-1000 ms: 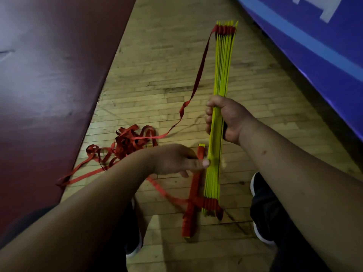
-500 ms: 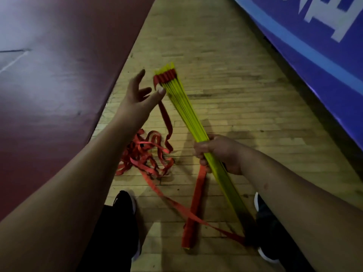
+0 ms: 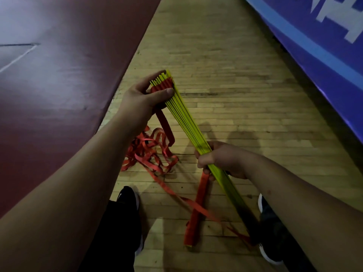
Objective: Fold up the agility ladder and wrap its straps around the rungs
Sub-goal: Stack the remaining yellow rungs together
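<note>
Underfoot, wood floor (image 3: 231,107), maroon mat (image 3: 59,91), yellow rungs (image 3: 189,122)

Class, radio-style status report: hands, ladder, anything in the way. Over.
Left hand grips far end of rung bundle, right hand its middle. Straps loose, tangled on floor, unwrapped. Stray red-wrapped rung lies beside bundle.
</note>
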Demonstrator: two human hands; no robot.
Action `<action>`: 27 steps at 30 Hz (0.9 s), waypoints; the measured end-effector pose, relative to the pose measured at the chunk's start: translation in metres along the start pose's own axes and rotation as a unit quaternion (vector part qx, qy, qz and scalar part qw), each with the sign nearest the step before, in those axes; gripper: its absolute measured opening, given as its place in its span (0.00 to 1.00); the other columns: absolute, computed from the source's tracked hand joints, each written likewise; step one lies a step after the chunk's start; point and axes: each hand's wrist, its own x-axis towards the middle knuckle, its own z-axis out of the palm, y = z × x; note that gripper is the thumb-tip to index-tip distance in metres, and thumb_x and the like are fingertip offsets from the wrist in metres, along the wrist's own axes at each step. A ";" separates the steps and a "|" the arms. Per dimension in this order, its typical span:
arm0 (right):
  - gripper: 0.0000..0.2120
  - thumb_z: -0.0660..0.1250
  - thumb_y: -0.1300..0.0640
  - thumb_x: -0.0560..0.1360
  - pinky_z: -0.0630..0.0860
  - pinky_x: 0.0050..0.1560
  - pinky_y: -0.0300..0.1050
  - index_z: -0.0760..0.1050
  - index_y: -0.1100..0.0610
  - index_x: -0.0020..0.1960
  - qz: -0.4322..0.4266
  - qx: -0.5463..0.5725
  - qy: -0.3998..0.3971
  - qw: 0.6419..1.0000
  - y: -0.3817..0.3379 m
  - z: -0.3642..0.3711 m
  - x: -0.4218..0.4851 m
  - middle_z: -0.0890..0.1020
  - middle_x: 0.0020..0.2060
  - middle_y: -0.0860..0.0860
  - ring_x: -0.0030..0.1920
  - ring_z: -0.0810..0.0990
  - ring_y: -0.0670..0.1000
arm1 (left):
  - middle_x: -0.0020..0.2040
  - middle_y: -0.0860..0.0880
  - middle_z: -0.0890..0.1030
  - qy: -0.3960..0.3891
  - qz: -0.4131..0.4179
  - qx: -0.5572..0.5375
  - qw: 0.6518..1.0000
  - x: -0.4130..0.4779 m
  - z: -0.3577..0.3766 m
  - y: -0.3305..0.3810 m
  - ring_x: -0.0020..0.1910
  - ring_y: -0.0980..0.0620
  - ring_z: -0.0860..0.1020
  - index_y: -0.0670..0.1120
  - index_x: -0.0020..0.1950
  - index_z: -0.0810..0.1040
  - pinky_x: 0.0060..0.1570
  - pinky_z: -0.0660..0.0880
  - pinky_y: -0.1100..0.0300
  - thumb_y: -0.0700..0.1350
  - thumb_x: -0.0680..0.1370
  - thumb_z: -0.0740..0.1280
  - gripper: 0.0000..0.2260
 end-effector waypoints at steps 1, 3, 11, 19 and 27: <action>0.09 0.72 0.65 0.76 0.81 0.44 0.52 0.78 0.52 0.48 -0.002 -0.005 0.000 1.000 0.000 0.000 0.000 0.80 0.36 0.48 0.40 0.81 0.52 | 0.53 0.48 0.89 -0.006 -0.002 0.002 1.000 0.000 0.001 0.001 0.56 0.47 0.87 0.49 0.75 0.79 0.61 0.84 0.51 0.36 0.79 0.76 0.25; 0.09 0.72 0.65 0.76 0.81 0.43 0.52 0.78 0.52 0.47 -0.006 -0.006 0.000 1.000 -0.001 0.001 0.000 0.80 0.36 0.49 0.40 0.81 0.53 | 0.54 0.48 0.87 -0.018 -0.001 0.023 1.000 -0.001 0.002 0.002 0.55 0.47 0.87 0.51 0.76 0.77 0.56 0.85 0.49 0.37 0.81 0.75 0.25; 0.07 0.74 0.64 0.75 0.84 0.48 0.55 0.79 0.55 0.50 0.005 -0.039 -0.009 0.999 -0.004 0.004 -0.006 0.82 0.34 0.48 0.39 0.83 0.51 | 0.65 0.34 0.83 0.004 -0.010 0.022 1.000 -0.002 0.002 0.000 0.61 0.37 0.86 0.53 0.73 0.81 0.59 0.85 0.38 0.44 0.79 0.78 0.22; 0.07 0.73 0.63 0.76 0.82 0.45 0.54 0.79 0.53 0.49 -0.005 -0.066 0.004 0.998 -0.005 0.001 -0.007 0.81 0.36 0.49 0.38 0.82 0.51 | 0.63 0.33 0.84 0.000 -0.022 0.027 0.999 0.001 0.003 -0.002 0.63 0.33 0.85 0.48 0.69 0.77 0.62 0.82 0.32 0.43 0.82 0.76 0.17; 0.11 0.73 0.55 0.66 0.78 0.45 0.55 0.79 0.53 0.48 -0.001 -0.117 0.008 0.993 -0.005 0.001 -0.009 0.82 0.33 0.50 0.37 0.81 0.52 | 0.49 0.42 0.86 0.033 -0.061 0.029 0.997 0.002 0.011 -0.003 0.59 0.29 0.85 0.49 0.58 0.75 0.62 0.80 0.28 0.49 0.87 0.68 0.05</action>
